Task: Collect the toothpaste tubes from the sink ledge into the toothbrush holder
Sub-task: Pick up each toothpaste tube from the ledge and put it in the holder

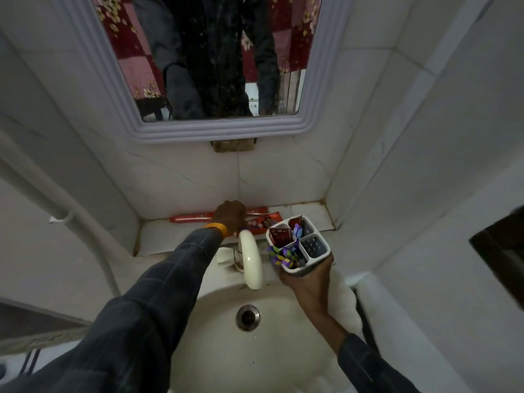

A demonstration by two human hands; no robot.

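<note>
Two hands are at work over the washbasin [283, 350]. The left hand [230, 215], a yellow band [217, 228] at its wrist, reaches to the tiled ledge [307, 212] and rests knuckles-up on the red toothpaste tubes; whether its fingers have closed on one I cannot tell. At least two tubes lie there: a long red one [192, 217] along the wall and a shorter red one [265, 223] in front, with white lettering too blurred to read. The right hand [307, 282] is wrapped around the base of one white four-compartment toothbrush holder [314, 245], held just right of the cream tap [251, 259]. One red tube [279, 235] already stands in the holder's far-left compartment; purple-and-green brush heads [282, 255] fill the near one, and the right compartment shows only its perforated floor.
</note>
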